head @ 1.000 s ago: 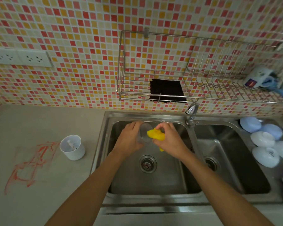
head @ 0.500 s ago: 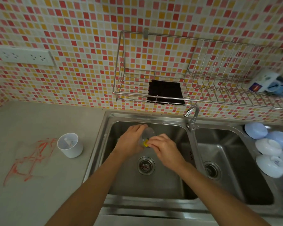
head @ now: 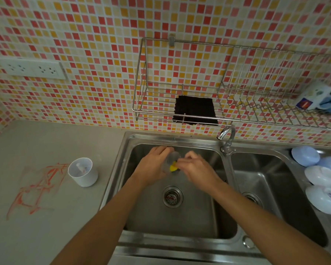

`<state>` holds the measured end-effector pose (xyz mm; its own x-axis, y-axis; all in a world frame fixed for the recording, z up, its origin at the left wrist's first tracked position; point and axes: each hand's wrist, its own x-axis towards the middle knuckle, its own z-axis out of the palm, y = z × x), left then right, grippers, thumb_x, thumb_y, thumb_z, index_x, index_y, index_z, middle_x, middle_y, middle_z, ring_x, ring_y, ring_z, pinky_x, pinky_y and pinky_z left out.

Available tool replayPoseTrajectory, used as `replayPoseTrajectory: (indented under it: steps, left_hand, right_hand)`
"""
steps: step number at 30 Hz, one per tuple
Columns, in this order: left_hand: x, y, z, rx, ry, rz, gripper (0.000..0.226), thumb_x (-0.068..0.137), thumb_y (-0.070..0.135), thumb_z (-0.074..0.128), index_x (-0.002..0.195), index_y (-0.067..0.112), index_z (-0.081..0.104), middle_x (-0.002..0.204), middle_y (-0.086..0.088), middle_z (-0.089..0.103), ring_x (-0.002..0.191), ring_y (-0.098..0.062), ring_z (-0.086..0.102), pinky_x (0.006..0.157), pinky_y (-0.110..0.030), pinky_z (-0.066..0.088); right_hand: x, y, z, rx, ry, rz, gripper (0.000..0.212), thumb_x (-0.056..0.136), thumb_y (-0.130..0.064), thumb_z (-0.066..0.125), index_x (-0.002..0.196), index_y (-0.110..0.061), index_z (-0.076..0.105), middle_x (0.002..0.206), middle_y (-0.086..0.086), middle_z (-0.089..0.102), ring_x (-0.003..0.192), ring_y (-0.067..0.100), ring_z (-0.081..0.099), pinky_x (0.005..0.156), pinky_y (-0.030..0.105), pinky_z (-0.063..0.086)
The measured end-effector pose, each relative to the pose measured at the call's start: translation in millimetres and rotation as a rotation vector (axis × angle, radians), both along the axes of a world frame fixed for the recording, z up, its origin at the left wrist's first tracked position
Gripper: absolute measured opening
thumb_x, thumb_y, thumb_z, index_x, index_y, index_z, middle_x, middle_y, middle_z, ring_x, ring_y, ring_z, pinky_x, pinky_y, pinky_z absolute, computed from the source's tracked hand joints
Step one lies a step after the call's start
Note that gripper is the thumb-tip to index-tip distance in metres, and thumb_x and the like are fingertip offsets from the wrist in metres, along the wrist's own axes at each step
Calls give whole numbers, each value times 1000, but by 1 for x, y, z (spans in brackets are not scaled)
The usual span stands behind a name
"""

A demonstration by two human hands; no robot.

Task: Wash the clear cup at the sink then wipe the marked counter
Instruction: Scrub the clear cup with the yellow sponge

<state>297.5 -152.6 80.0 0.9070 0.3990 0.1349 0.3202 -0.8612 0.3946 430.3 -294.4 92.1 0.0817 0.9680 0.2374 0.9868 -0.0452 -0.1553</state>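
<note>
The step in hand was the washing of the cup, the first half of the task. The left hand point(head: 153, 165) held the clear cup point(head: 172, 163) over the left basin of the sink point(head: 122, 161), at about 12 o'clock from the drain point(head: 172, 196). Its grip was closed around the body of the cup, with the fingers curled over the far side. The right hand point(head: 196, 167) was at 3 o'clock from the cup and touching it. Its grip was pinched closed on a yellow sponge point(head: 173, 167), which was pushed into the mouth of the cup, so only a small yellow part showed. The right hand was a little blurred, so I judge it was scrubbing the inside.

The tap point(head: 226, 133) stood at 2 o'clock from the hands, and I could not tell if water was running.

The red marks point(head: 38, 188) lay on the table point(head: 46, 142) at 9 o'clock from the sink, just beside a white cup point(head: 83, 172), and they were not yet wiped.

The next move, I think, called for a rinse of the cup under the tap and a safe place to put it down. After that the person would need a cloth, perhaps the dark one point(head: 195, 110) on the wire rack point(head: 141, 96) at 12 o'clock.
</note>
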Motion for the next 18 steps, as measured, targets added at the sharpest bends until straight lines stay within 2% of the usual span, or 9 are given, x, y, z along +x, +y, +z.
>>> replayPoseTrajectory:
  steps: [2, 4, 6, 9, 10, 12, 15, 17, 18]
  left_hand:
    - [1, -1, 2, -12, -27, 13, 73, 72, 36, 76, 135, 24, 40, 136, 3, 46, 125, -20, 41, 90, -37, 52]
    - [3, 2, 5, -20, -41, 10, 72, 71, 38, 75, 134, 24, 42, 134, 3, 47, 123, -20, 43, 88, -39, 52]
    - [4, 7, 4, -35, -25, 11, 72, 70, 33, 75, 133, 24, 42, 134, 2, 48, 123, -21, 43, 89, -41, 52]
    - [3, 12, -1, -36, -9, 15, 74, 66, 24, 77, 131, 25, 41, 132, 2, 48, 122, -23, 44, 88, -42, 52]
    - [4, 12, -3, -38, -11, 8, 74, 66, 23, 77, 131, 25, 41, 132, 3, 47, 122, -22, 44, 89, -42, 52]
    - [6, 9, -4, -53, -6, -18, 74, 68, 24, 77, 133, 23, 42, 134, 2, 47, 125, -21, 41, 94, -40, 49]
    - [11, 0, -2, -53, 2, -39, 77, 70, 23, 77, 138, 20, 40, 138, 1, 45, 128, -21, 38, 99, -36, 45]
    - [13, -1, -1, -69, -4, -23, 77, 69, 22, 76, 137, 20, 40, 138, 1, 45, 127, -21, 39, 98, -37, 46]
    - [13, 0, -1, -80, -5, -21, 76, 69, 22, 76, 136, 21, 41, 137, 1, 45, 125, -21, 39, 98, -37, 46]
  right_hand:
    - [13, 7, -1, 2, -162, 34, 32, 69, -3, 72, 96, -20, 68, 88, -7, 64, 87, 19, 50, 66, 32, 46]
    - [14, 7, 0, 38, -160, 43, 38, 70, 1, 67, 102, -18, 69, 95, -6, 66, 89, 22, 54, 68, 33, 48]
    - [0, 4, -4, 70, 50, -15, 37, 78, 0, 67, 109, -20, 71, 96, -8, 69, 85, 21, 54, 70, 31, 50]
    - [-21, 1, -7, 81, 524, -178, 29, 88, -8, 65, 113, -21, 71, 102, -5, 72, 91, 20, 59, 80, 26, 48]
    - [-20, 1, -6, 70, 522, -169, 29, 87, -8, 66, 113, -21, 71, 103, -5, 72, 91, 18, 59, 80, 24, 48]
    - [-7, 0, -7, 35, 261, -19, 34, 79, -4, 72, 109, -20, 72, 98, -6, 72, 87, 16, 57, 75, 24, 49]
    - [16, 5, -6, -11, -158, 83, 44, 58, 0, 80, 99, -15, 72, 94, -1, 69, 90, 22, 62, 69, 34, 54]
    - [18, 7, -7, 10, -232, 51, 44, 55, 0, 81, 96, -14, 72, 94, 0, 70, 91, 22, 64, 69, 35, 55]
    - [14, 6, -8, 32, -187, 23, 43, 57, 0, 81, 97, -15, 73, 94, -1, 71, 91, 21, 64, 72, 33, 54]
